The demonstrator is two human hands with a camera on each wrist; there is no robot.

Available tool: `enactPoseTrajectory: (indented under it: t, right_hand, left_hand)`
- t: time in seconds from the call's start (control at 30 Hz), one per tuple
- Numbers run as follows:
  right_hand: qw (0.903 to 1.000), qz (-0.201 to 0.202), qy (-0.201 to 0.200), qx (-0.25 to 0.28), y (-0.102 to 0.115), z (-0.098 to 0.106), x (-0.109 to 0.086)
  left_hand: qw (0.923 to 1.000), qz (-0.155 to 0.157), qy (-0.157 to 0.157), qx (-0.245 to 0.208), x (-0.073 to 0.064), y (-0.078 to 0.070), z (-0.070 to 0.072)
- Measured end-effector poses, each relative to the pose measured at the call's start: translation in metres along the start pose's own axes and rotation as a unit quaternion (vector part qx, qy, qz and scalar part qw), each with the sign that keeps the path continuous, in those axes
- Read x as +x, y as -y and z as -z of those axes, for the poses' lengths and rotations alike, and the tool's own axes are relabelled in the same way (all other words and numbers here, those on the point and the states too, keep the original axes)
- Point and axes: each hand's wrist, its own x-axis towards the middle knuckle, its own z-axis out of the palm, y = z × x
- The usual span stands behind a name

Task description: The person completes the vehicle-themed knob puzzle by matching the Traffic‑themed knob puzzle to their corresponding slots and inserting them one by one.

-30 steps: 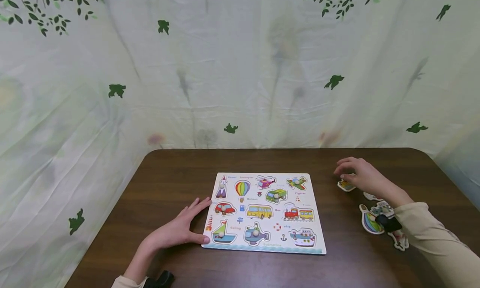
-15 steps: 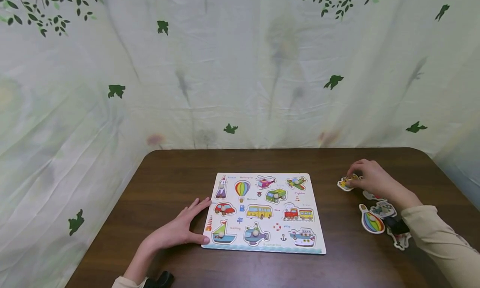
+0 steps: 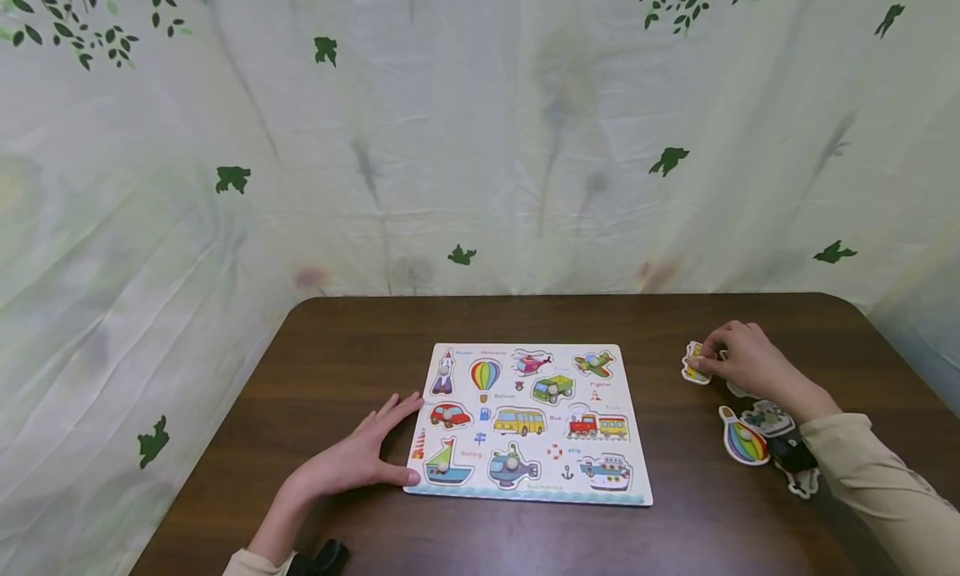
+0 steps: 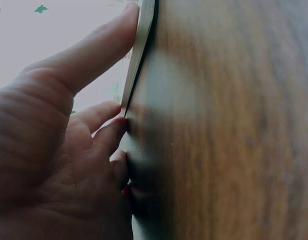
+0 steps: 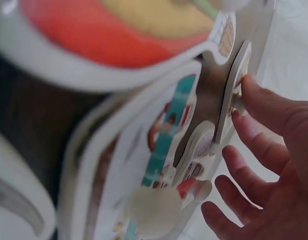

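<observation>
A white puzzle board [image 3: 637, 468] with printed vehicles lies on the table. My left hand [image 3: 360, 455] rests at its left side with fingers spread and thumb on the lower left edge; in the left wrist view the thumb [image 4: 94, 50] lies against the board's edge [image 4: 136, 60]. At the right, my right hand [image 3: 750, 361] pinches a small yellow puzzle piece [image 3: 694, 366]. The right wrist view shows thumb and index finger at the knob of this piece [image 5: 239, 70], the other fingers loosely bent. The picture on it is partly hidden by the fingers.
A balloon puzzle piece [image 3: 746, 443] lies below the right hand, beside several overlapping pieces [image 3: 767, 418] partly covered by the wrist. A piece with a pale knob [image 5: 156, 212] is close to the right wrist camera. A printed curtain [image 3: 487, 142] hangs behind the brown table [image 3: 360, 334].
My right hand has shifted slightly right and its fingers have closed on the yellow piece, which has turned to stand more lengthwise. The left hand and the board have stayed put.
</observation>
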Motion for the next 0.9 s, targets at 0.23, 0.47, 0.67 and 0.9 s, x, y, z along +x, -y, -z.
enactPoseTrajectory:
  t: [0.23,0.47,0.67,0.9]
  right_hand:
    - [0.9996,0.016,0.003,0.022,0.0025,-0.0023,-0.0001]
    - [0.9993,0.010,0.012,0.033,0.0028,-0.0014,-0.0014]
    - [0.9993,0.023,-0.003,0.029,0.0017,-0.0030,-0.0018]
    - [0.9994,0.030,-0.006,0.014,0.0039,-0.0038,-0.0042]
  left_hand:
    - [1.0000,-0.001,0.000,0.001,0.0002,-0.0005,0.0017]
    - [1.0000,0.003,0.002,-0.001,-0.0003,-0.0016,0.0029]
    - [1.0000,-0.004,0.001,-0.003,-0.0010,-0.0011,0.0029]
    - [0.9999,-0.016,0.001,-0.002,-0.0012,0.0004,0.0009]
